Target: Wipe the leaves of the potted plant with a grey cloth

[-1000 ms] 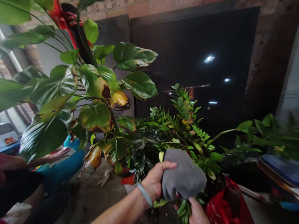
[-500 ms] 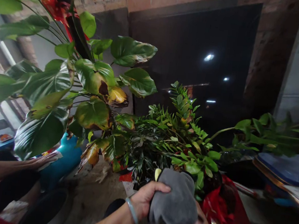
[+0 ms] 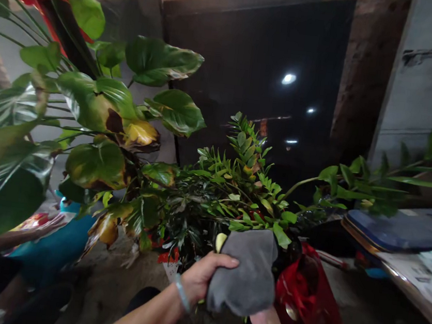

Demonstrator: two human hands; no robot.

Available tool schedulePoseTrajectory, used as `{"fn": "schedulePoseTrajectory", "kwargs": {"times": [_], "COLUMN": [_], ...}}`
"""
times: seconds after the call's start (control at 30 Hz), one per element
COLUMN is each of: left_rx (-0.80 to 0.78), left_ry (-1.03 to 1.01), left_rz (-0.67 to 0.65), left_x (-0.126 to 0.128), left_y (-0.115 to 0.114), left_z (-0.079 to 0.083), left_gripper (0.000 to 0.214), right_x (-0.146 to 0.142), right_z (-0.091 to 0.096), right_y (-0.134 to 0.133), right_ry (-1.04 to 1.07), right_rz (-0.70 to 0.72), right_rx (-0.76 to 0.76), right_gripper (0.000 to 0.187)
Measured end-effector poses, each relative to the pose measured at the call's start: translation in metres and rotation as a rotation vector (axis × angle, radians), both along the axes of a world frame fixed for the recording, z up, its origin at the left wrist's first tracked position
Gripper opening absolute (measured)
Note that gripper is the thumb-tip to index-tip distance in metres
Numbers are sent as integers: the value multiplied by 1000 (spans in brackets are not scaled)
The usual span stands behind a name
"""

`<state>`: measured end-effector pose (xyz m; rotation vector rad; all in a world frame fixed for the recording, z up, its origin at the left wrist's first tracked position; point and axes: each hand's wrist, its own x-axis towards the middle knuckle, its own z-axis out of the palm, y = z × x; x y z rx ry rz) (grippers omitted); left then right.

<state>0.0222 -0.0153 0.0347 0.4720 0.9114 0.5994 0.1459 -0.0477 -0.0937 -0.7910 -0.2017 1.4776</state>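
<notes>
A soft grey cloth (image 3: 246, 272) is bunched up in front of me, low in the middle of the head view. My left hand (image 3: 201, 276), with a pale bracelet at its wrist, is closed on the cloth's left side, thumb lying across the top. Only the heel and wrist of my right hand (image 3: 261, 320) show below the cloth; its fingers are covered by it. A small yellow-green piece (image 3: 220, 242) sticks out at the cloth's upper left edge; what it belongs to is hidden. Just beyond the cloth stands a bushy plant with small leaves (image 3: 251, 179).
A large-leaved plant (image 3: 97, 161) with browned leaves rises at left. Behind it, another person's forearm (image 3: 16, 235) is near a teal vase-like object (image 3: 60, 248). A red plastic bag (image 3: 313, 303) stands at right, beside a low surface with a blue lid-like object (image 3: 391, 231).
My view has turned right, so the surroundings sit further left. Both hands have stayed at the cloth, which now looks flatter and wider.
</notes>
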Motion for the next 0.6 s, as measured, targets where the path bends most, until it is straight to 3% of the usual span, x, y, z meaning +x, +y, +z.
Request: {"fn": "schedulePoseTrajectory", "kwargs": {"times": [0.13, 0.27, 0.33, 0.47, 0.6], "left_rx": [-86, -10, 2, 79, 52], "left_ry": [25, 69, 41, -115, -267], "left_rz": [169, 425, 452, 384, 217], "left_x": [-61, -86, -82, -53, -26], "left_y": [5, 5, 3, 8, 14], "left_z": [11, 21, 26, 35, 20], "left_gripper": [24, 11, 10, 15, 23], "right_x": [-1, -1, 0, 0, 0], "right_z": [13, 30, 35, 32, 15], "right_y": [-3, -6, -8, -9, -5], "right_ry": [-2, 27, 32, 1, -64], "right_rz": [47, 84, 80, 61, -7], "right_rx": [-82, -129, -143, -134, -139], "right_gripper": [34, 41, 43, 42, 38]}}
